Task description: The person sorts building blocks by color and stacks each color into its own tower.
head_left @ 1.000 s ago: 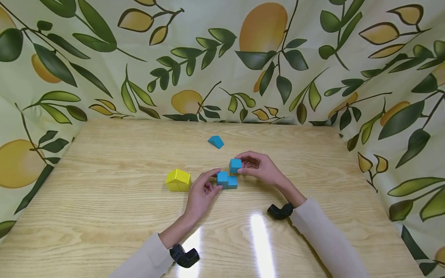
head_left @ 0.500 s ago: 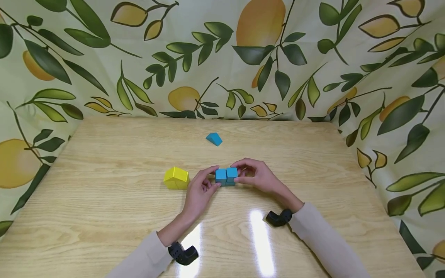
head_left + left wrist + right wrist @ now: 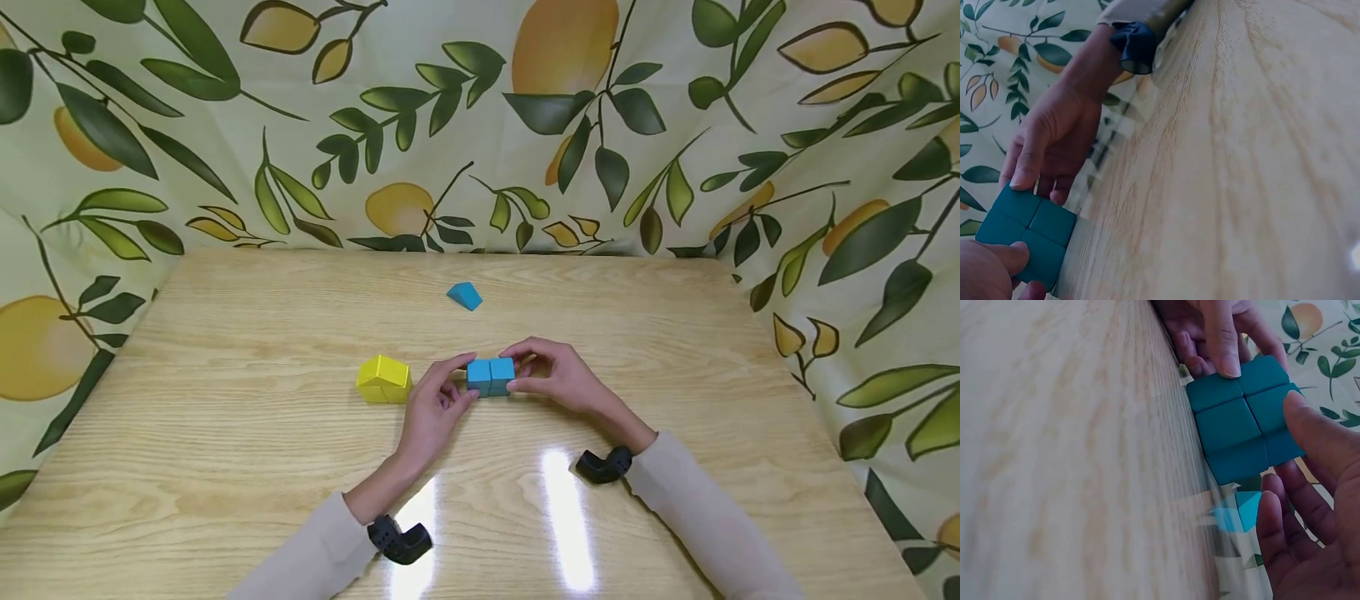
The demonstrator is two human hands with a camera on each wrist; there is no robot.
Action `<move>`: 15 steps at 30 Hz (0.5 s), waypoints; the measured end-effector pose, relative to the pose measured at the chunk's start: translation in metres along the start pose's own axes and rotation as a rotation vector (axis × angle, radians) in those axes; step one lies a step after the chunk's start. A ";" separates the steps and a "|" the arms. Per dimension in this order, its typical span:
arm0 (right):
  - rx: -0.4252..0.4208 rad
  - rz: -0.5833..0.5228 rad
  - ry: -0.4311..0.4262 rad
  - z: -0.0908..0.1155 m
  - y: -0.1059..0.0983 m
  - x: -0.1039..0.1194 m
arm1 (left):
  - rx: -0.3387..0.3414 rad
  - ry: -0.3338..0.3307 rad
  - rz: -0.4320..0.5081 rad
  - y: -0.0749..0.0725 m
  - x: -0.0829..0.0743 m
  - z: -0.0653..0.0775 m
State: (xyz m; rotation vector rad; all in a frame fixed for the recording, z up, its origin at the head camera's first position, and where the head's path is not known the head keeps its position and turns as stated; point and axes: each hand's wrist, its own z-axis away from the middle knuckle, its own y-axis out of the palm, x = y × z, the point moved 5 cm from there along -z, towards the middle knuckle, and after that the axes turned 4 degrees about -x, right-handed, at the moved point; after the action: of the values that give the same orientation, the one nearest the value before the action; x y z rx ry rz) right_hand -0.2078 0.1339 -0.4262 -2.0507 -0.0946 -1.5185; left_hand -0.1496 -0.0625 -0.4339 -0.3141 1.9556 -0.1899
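Four-faced in the wrist views, a two-by-two stack of blue blocks (image 3: 1030, 232) stands on the table between my hands. My left hand (image 3: 429, 417) pinches the upper left blue block (image 3: 478, 379) between thumb and fingers. From the other side, my right hand (image 3: 558, 377) pinches the upper right blue block (image 3: 502, 377) by its outer side. The two top blocks sit side by side with a thin seam between them. In the right wrist view my right thumb (image 3: 1300, 412) lies on the stack's near face.
Left of my left hand stands a small yellow block house (image 3: 384, 380) with a peaked top. A blue wedge-shaped block (image 3: 465, 295) lies farther back on the wooden table (image 3: 285, 467). A leaf-and-fruit patterned cloth (image 3: 435, 125) hangs behind and at the sides.
My right hand has brought its blue block down and left, onto the lower block and up against the left one. The left hand keeps its grip nearly in place.
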 end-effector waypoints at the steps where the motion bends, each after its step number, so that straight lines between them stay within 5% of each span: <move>1: 0.000 0.006 -0.004 0.000 -0.001 0.000 | -0.002 0.000 0.001 0.000 0.000 0.000; 15: -0.005 -0.006 -0.041 0.000 0.001 -0.001 | 0.002 0.003 -0.018 0.000 0.001 0.000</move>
State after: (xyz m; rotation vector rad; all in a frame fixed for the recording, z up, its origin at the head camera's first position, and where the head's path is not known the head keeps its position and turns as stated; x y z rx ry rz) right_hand -0.2080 0.1328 -0.4277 -2.0874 -0.1136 -1.4818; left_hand -0.1499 -0.0630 -0.4350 -0.3312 1.9557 -0.2039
